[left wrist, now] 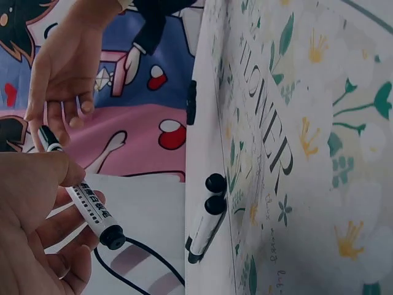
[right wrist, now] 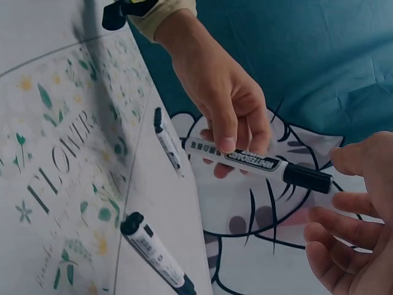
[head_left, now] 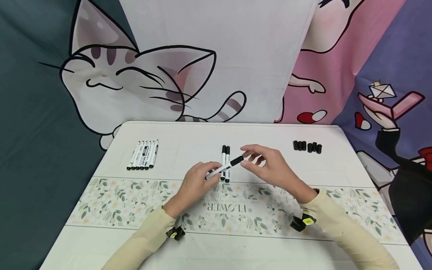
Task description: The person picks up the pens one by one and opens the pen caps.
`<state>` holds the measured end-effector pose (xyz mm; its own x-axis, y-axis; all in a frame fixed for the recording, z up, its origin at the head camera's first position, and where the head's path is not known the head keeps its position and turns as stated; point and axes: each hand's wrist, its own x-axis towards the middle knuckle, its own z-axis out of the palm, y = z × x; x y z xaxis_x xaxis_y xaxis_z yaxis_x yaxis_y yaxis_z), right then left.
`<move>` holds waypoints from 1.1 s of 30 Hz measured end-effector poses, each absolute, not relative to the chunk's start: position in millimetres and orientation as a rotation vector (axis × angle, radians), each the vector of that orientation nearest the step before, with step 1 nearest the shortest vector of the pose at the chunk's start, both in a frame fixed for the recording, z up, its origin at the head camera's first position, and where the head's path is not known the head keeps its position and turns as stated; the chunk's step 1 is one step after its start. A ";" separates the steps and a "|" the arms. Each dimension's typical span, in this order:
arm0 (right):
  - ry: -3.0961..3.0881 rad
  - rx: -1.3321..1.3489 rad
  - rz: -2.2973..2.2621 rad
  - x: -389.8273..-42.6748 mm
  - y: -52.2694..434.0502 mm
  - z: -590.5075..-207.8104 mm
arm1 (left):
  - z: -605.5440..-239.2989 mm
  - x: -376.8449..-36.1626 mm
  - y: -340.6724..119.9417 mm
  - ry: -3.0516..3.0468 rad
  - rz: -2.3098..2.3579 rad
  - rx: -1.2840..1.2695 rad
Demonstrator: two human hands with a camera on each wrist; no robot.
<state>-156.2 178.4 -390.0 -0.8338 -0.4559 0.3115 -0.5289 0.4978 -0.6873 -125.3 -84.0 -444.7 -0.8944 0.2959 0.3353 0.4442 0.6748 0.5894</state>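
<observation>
My left hand pinches a white whiteboard marker by its barrel, above the table. The marker is tilted, its black cap pointing up toward my right hand. That right hand is held close to the capped end with its fingers loosely bent and apart, gripping nothing. Whether a fingertip touches the cap is hard to tell. Behind the held marker, two capped markers lie side by side on the table. Printed dark lettering shows on the held barrel in both wrist views.
Several uncapped markers lie in a row at the table's left. Several loose black caps sit at the right. A floral band with printed lettering crosses the white table cover. Cartoon-printed cloth hangs behind.
</observation>
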 end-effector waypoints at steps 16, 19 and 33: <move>-2.556 0.956 1.136 -145.0 168.7 -395.8 | -448.9 -126.2 -80.8 -2.569 -0.938 -0.804; -2.543 0.917 1.131 -142.9 166.9 -396.6 | -448.8 -125.7 -78.2 -2.552 -0.903 -0.800; -2.513 0.921 1.151 -132.3 160.1 -405.1 | -452.4 -128.0 -78.4 -2.495 -0.966 -0.715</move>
<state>-132.3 160.1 -405.1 -0.7769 -0.4492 0.4412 -0.6275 0.4947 -0.6012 -128.0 -78.4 -452.4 -0.8028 0.3221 0.5018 0.5761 0.6361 0.5133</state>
